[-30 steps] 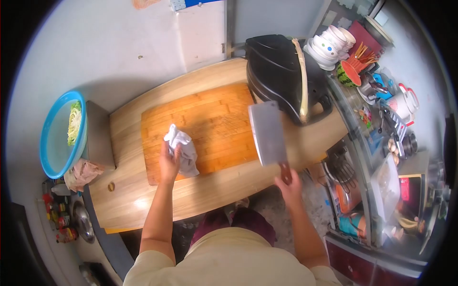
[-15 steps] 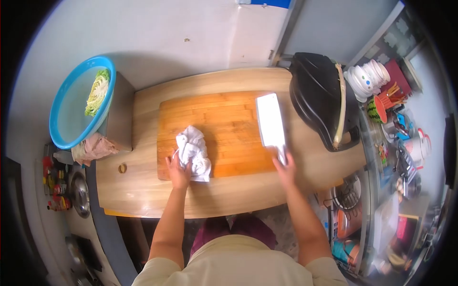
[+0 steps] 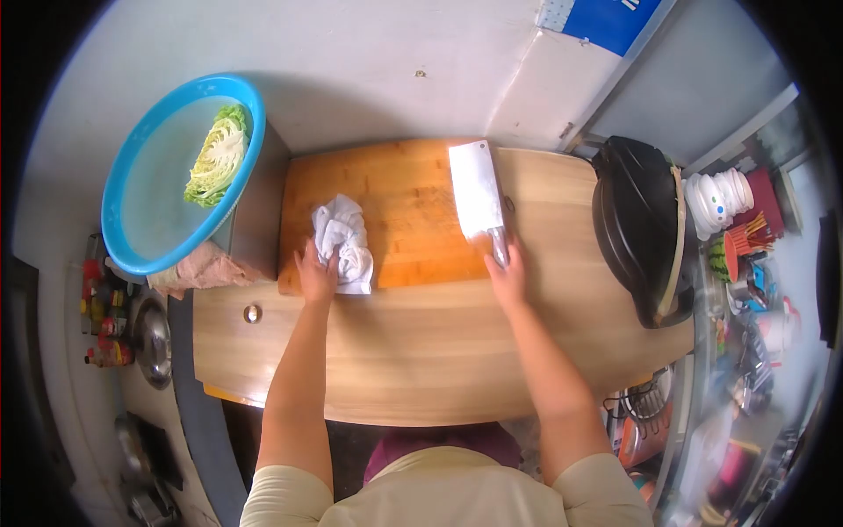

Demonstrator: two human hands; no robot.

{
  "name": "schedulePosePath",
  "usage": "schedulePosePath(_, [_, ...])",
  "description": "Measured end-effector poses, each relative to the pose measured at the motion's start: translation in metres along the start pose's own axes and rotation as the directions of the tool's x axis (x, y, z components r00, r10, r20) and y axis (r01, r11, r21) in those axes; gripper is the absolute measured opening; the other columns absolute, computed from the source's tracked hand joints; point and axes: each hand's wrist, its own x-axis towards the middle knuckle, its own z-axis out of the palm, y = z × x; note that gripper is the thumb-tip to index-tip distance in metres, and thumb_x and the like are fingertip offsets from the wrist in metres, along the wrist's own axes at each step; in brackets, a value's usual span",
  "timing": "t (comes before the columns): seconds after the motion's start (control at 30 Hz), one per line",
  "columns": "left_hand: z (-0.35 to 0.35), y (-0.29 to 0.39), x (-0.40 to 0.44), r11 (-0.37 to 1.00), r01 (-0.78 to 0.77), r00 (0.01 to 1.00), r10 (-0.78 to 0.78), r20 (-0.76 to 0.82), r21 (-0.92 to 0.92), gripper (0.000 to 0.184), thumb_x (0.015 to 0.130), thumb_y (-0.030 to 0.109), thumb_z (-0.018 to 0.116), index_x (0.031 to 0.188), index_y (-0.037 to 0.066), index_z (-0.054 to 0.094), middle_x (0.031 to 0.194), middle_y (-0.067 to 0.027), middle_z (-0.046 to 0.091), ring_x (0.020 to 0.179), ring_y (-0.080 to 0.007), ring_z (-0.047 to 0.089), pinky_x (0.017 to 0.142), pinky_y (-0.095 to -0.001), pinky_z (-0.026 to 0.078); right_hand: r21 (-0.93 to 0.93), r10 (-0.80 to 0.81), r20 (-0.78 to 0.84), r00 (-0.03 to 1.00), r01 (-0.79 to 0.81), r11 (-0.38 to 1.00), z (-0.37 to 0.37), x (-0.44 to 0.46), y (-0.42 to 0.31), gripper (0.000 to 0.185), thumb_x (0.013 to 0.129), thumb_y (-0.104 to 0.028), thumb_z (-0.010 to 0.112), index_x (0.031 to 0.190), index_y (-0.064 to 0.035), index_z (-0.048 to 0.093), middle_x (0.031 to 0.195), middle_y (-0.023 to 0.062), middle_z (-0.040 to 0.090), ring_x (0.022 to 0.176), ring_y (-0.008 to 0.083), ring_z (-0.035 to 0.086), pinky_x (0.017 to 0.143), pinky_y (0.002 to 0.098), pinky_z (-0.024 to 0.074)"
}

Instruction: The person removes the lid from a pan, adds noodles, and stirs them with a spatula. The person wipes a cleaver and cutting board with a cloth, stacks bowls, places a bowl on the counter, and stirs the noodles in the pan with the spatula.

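Observation:
A wooden cutting board [image 3: 399,211] lies at the back of the table, up against the metal box on the left. Bunched on its front left part is a white cloth [image 3: 344,241], and my left hand [image 3: 318,274] is closed on the cloth's left side at the board's front edge. On the right end of the board a cleaver [image 3: 476,189] rests flat, its wide blade pointing away from me. My right hand [image 3: 507,268] wraps round the cleaver's handle; the fingertips are partly blurred.
A blue-rimmed basin [image 3: 112,220] with a cut cabbage [image 3: 218,158] stands on the metal box at left. A small ring-shaped item [image 3: 253,314] lies on the table [image 3: 413,360]. At right stand a black appliance [image 3: 628,228] with a long pale stalk [image 3: 676,255] and stacked bowls [image 3: 716,202].
The cutting board has slid away from me and left, to the table's back edge, with the cloth and cleaver on it. Both hands moved along with it. My view shifted too.

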Motion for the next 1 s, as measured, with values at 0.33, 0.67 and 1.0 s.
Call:
schedulePosePath(0.33, [0.011,-0.009,0.027,0.995,-0.003,1.000,0.001,-0.019,-0.104,0.048,0.082,0.023,0.061,0.119,-0.001,0.044,0.108,-0.0253,0.057,0.105,-0.0405,0.051,0.105,-0.0469,0.026,0.101,0.095,0.030,0.995,-0.097,0.990,-0.032,0.003,-0.040,0.034,0.076,-0.011,0.069,0.098,0.0032,0.047,0.118,0.0167,0.052,0.115,0.0298,0.048,0.091,0.0372,0.0426])
schedulePosePath(0.67, [0.016,0.100,-0.035,0.912,-0.325,0.944,0.328,-0.030,-0.249,0.046,0.078,0.020,0.062,0.118,0.001,0.051,0.125,-0.0187,0.050,0.123,-0.0348,0.040,0.106,-0.0460,0.025,0.526,0.295,0.038,0.955,-0.270,0.806,-0.196,-0.113,-0.067,0.018,0.086,0.003,0.053,0.100,0.0029,0.043,0.114,0.0145,0.055,0.077,0.0171,0.064,0.069,0.0306,0.0561])
schedulePosePath(1.0, [0.031,0.333,-0.283,0.638,-0.509,0.513,0.764,0.392,-0.577,0.051,0.065,0.017,0.069,0.113,0.009,0.053,0.117,-0.0123,0.055,0.110,-0.0338,0.050,0.095,-0.0473,0.036,0.524,0.298,-0.170,0.939,-0.170,0.834,-0.341,-0.210,-0.042,0.022,0.085,0.004,0.053,0.104,0.0042,0.042,0.112,0.0166,0.055,0.070,0.0158,0.063,0.060,0.0296,0.0571])
